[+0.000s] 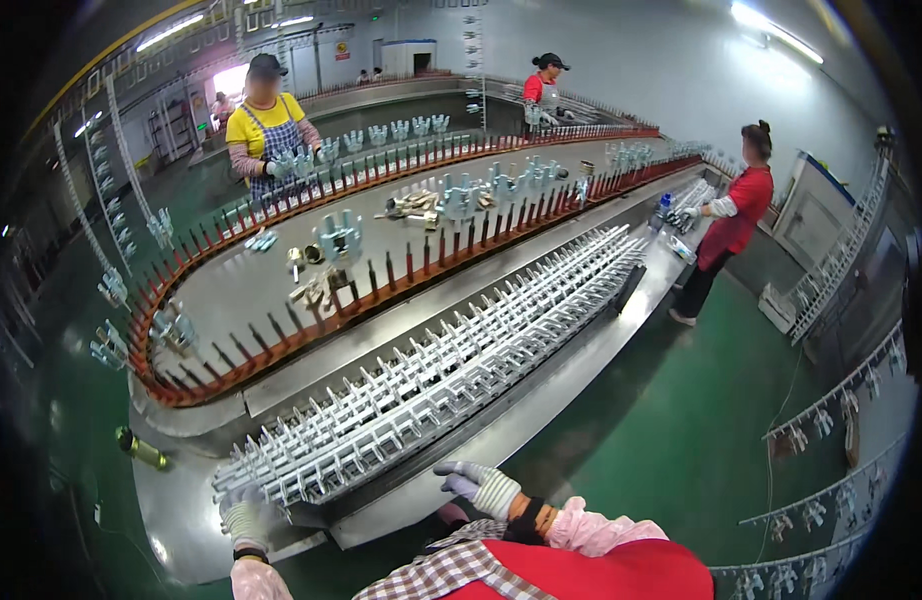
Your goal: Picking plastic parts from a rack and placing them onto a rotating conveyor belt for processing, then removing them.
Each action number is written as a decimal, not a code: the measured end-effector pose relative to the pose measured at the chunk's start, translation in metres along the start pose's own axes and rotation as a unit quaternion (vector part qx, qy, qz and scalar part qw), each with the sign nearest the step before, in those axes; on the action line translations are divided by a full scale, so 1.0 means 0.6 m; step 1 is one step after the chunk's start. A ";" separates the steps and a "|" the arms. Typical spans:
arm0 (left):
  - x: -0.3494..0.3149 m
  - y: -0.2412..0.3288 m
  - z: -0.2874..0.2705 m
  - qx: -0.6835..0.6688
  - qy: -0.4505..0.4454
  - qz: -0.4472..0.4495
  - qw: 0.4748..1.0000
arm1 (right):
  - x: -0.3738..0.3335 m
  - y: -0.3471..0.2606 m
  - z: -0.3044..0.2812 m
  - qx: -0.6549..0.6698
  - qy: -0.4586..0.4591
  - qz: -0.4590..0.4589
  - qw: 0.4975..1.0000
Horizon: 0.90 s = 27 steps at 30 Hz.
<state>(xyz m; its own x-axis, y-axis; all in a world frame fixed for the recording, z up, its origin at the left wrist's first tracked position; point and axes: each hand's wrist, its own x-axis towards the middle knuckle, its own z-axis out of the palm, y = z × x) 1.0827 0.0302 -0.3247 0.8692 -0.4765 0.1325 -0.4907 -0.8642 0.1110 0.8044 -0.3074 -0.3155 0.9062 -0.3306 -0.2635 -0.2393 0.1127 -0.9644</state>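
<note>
Long silvery pegged metal bars lie side by side in a bundle on the steel worktop in front of me. My left hand, in a pale glove with a striped cuff, is at their near left end. It is smeared, so I cannot make out whether its fingers grip a bar. In a grey glove with a striped cuff, my right hand hovers by the worktop's front edge, apart from the bars. Its fingers reach left, and no object shows in them.
A looped conveyor with upright red-brown spindles runs behind the bars. A green-gold cylinder lies at the worktop's left end. One co-worker in red stands far right, another in yellow across the conveyor. Racks with hanging parts are at right.
</note>
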 end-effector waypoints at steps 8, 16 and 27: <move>0.012 -0.032 0.055 0.126 0.104 0.057 0.985 | 0.075 -0.039 0.013 -0.141 0.001 -0.170 0.975; 0.036 -0.021 0.024 -0.023 0.045 0.043 0.998 | 0.093 -0.016 -0.038 -0.014 0.060 -0.062 0.996; -0.098 0.135 -0.260 0.061 0.131 0.079 0.986 | 0.213 -0.031 -0.262 0.561 0.140 -0.146 0.803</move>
<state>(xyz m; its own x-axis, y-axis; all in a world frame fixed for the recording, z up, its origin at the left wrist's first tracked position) 0.9820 0.0135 -0.1697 0.7290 -0.5618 0.3911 -0.5930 -0.8037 -0.0492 0.8700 -0.4992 -0.3349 0.7155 -0.6761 -0.1756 0.5759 0.7132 -0.3996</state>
